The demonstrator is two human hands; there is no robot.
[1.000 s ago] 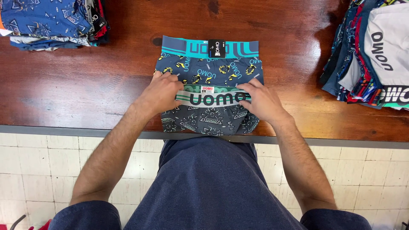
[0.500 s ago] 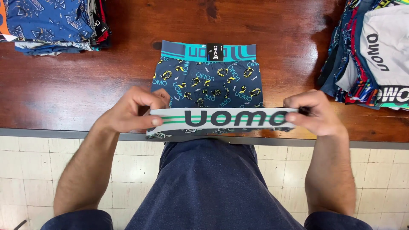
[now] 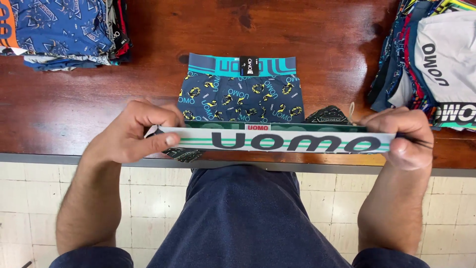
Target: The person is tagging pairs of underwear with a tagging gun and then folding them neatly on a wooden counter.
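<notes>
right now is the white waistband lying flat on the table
No, both hands, left hand and right hand, hold the white waistband stretched taut between them above the table edge.

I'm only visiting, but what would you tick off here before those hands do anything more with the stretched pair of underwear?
1. Left hand has a grip on the white waistband: ok, fingers pinch its left end.
2. Right hand has a grip on the other end: ok.
3. Waistband pulled straight and level: ok, it runs taut between the hands.
4. Fabric below the band hanging free: cannot tell, mostly hidden behind the band.
5. Folded blue patterned pair lying flat on the wooden table: ok.
6. Side stacks, left stack and right stack, apart from the hands: ok.
</notes>
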